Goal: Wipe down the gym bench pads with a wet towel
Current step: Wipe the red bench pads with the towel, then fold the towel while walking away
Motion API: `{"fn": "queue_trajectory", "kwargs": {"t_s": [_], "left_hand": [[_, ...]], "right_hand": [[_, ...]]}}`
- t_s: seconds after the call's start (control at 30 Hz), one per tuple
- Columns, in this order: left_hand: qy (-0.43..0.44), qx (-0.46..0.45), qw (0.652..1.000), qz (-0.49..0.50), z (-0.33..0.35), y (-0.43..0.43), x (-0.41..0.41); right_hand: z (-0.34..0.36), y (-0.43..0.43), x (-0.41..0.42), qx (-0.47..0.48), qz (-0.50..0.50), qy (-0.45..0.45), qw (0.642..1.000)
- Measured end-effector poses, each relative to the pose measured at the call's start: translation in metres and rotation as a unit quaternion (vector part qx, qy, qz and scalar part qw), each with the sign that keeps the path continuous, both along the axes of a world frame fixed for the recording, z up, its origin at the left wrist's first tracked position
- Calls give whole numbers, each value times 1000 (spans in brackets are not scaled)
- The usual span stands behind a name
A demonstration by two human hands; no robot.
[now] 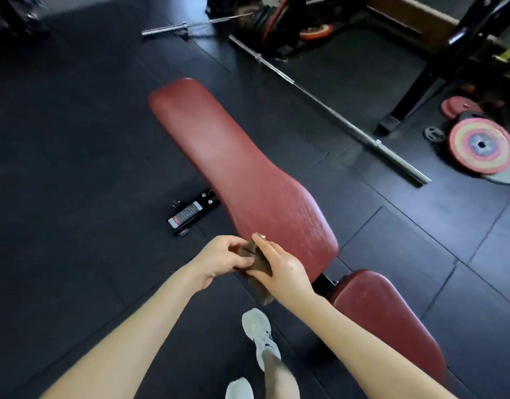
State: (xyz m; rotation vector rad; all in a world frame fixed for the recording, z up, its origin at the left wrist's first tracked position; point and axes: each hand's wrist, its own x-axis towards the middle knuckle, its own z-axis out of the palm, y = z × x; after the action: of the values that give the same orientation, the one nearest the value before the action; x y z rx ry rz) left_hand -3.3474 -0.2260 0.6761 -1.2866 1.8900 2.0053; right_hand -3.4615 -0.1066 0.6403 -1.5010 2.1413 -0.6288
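While both bare hands meet just beside the near edge of the long dark-red padded back pad, the left hand and right hand pinch a small crumpled brown towel between curled fingers, its lower end hanging toward the black rubber floor.

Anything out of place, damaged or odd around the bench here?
Loose gear on the floor: a long steel barbell lies beside the long dark-red bench pad, with multicoloured weight plates heaped right. No spill or pad damage visible.
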Motion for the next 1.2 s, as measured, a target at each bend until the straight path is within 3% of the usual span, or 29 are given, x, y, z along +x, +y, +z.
{"fn": "queue_trajectory", "kwargs": {"t_s": [0.17, 0.37, 0.5, 0.67, 0.93, 1.2], "left_hand": [[-23, -98, 994, 49, 39, -60, 27], [-72, -209, 973, 72, 87, -131, 90], [-113, -279, 949, 91, 108, -176, 150], [-133, -297, 927, 187, 113, -231, 255], [-245, -300, 884, 263, 117, -326, 471], [-271, -310, 826, 386, 139, -427, 646]], "right_hand": [[45, -84, -7, 72, 125, 12, 989], [87, -205, 23, 40, 237, 104, 965], [105, -285, 79, 46, 317, 35, 947], [105, -375, 175, 53, 387, 25, 920], [147, -523, 379, 52, 459, 53, 885], [170, -661, 565, 38, 473, 11, 880]]}}
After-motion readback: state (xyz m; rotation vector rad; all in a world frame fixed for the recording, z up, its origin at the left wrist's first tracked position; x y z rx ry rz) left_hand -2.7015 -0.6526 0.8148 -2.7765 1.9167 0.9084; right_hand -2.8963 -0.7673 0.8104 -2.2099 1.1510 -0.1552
